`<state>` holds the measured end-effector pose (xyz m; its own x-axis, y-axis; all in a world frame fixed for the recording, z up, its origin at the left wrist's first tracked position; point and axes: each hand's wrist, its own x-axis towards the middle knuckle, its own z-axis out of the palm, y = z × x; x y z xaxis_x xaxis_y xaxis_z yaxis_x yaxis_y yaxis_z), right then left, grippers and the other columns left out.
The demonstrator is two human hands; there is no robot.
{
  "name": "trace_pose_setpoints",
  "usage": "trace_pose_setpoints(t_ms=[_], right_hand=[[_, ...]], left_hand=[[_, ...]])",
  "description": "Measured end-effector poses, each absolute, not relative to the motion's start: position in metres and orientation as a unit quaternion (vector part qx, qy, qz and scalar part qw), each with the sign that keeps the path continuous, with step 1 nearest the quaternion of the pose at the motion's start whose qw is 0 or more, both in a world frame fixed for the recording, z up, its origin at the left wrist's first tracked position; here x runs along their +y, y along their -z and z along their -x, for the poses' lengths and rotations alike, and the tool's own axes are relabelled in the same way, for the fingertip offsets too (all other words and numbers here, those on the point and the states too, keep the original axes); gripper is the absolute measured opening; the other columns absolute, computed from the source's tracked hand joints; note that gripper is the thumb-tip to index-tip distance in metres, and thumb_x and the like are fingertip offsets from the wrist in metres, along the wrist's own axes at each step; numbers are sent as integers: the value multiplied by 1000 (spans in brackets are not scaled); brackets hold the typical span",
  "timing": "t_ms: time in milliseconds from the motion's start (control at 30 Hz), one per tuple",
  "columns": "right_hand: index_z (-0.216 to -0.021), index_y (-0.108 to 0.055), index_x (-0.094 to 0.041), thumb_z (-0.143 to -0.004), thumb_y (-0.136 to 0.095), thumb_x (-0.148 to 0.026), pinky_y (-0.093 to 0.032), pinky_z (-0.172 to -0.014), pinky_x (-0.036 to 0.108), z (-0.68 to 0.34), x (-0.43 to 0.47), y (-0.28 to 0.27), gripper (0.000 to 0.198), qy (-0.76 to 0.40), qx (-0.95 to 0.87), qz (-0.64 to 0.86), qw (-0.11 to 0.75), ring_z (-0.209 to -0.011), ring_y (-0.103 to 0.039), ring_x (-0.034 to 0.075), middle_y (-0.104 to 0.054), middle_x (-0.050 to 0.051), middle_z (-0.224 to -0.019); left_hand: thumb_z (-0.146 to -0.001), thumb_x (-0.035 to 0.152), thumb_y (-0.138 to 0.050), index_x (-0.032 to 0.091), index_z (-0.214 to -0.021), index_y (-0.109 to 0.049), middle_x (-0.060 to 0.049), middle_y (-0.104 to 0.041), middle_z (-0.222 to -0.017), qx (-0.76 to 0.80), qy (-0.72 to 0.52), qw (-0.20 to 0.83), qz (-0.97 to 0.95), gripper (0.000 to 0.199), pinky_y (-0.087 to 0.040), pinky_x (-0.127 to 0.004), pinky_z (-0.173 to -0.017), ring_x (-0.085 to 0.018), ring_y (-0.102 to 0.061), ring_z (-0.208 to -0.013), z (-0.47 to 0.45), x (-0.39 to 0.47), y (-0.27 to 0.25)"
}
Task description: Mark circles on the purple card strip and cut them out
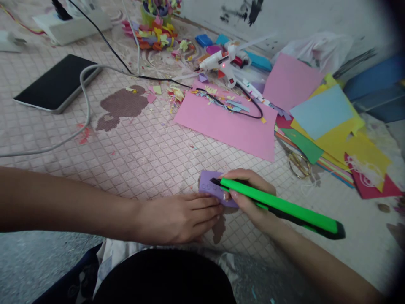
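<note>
A small purple foam sheet (206, 178) with a row of small curved marks lies on the quilted cloth in front of me. My left hand (186, 215) rests flat, its outstretched fingers over the sheet's lower edge. In my right hand (253, 192) is a green and black utility knife (281, 198), gripped like a pen. Its dark pointed tip is over the sheet, close to the marks; whether it touches I cannot tell. Part of the sheet is hidden under both hands.
Beyond lies a pink sheet (221, 131) with paper scraps and a white glue gun (215, 61). Gold-handled scissors (299, 164) and stacked coloured sheets (335, 143) are on the right. A dark tablet-like device (58, 82), cables and a power strip (71, 29) occupy the left.
</note>
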<state>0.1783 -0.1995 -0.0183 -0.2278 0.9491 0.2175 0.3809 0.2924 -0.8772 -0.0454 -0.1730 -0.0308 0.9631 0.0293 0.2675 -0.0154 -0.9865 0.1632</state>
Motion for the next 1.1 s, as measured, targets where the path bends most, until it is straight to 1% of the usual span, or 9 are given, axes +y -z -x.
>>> trace_pose_setpoints(t_ms=[233, 367, 500, 667, 767, 900, 967, 1033, 1100], right_hand=[[-103, -66, -26, -83, -60, -13, -54, -78, 26, -174, -201, 20, 25, -329, -725, 465, 387, -88, -66, 14, -71, -1, -93], [-105, -66, -25, -85, -59, -17, -54, -76, 26, -176, -199, 21, 23, -349, -718, 475, 370, -88, -66, 14, -71, 0, -94], [-106, -66, -25, -85, -60, -19, -54, -76, 25, -179, -199, 22, 22, -352, -715, 478, 371, -90, -66, 14, -71, 0, -97], [-106, -66, -26, -85, -61, -19, -55, -73, 28, -180, -201, 21, 23, -349, -698, 490, 390, -85, -66, 15, -71, 0, -97], [-105, -67, -24, -85, -61, -19, -55, -64, 28, -182, -200, 22, 22, -355, -665, 501, 425, -72, -65, 14, -70, 1, -95], [-104, -68, -23, -84, -61, -20, -52, -55, 29, -188, -194, 25, 21, -353, -590, 487, 539, -61, -62, 13, -69, 1, -88], [-102, -68, -23, -82, -63, -20, -51, -52, 29, -190, -190, 24, 21, -356, -563, 469, 580, -60, -61, 13, -68, 1, -87], [-101, -68, -24, -81, -63, -21, -51, -51, 30, -191, -188, 21, 21, -358, -552, 458, 597, -60, -61, 14, -68, 2, -89], [-99, -68, -26, -81, -64, -23, -51, -51, 31, -192, -188, 18, 19, -356, -546, 461, 602, -60, -61, 14, -68, 3, -90]], left_hand=[[-100, 36, -44, 6, -131, -56, -16, -50, -144, 10, -149, 97, -984, 45, -32, -33, -118, -24, -46, -136, 45, -173, 33], [-99, 26, -46, 9, -126, -61, -13, -54, -140, -11, -199, 58, -978, 35, -34, -35, -118, -24, -49, -133, 45, -172, 32], [-97, 20, -49, 9, -114, -68, -13, -61, -133, -4, -217, 50, -975, 28, -41, -36, -113, -25, -57, -124, 46, -172, 33], [-99, 25, -47, 6, -121, -63, -15, -60, -133, 2, -187, 42, -982, 34, -42, -35, -111, -25, -56, -125, 46, -173, 34], [-100, 26, -45, 6, -124, -61, -14, -59, -134, 0, -192, 61, -979, 35, -43, -34, -110, -23, -56, -125, 46, -172, 32], [-100, 15, -42, 9, -114, -66, -11, -65, -127, 21, -246, 109, -963, 29, -47, -35, -105, -20, -60, -118, 47, -154, 29], [-99, 17, -43, 9, -110, -66, -12, -68, -120, 60, -263, 149, -951, 27, -48, -35, -102, -21, -60, -116, 47, -138, 30], [-99, 19, -45, 8, -116, -64, -14, -65, -125, 88, -253, 189, -945, 28, -45, -37, -106, -22, -56, -123, 46, -121, 31], [-99, 17, -41, 11, -129, -57, -12, -54, -140, 61, -192, 225, -953, 35, -34, -44, -115, -24, -41, -138, 46, -106, 32]])
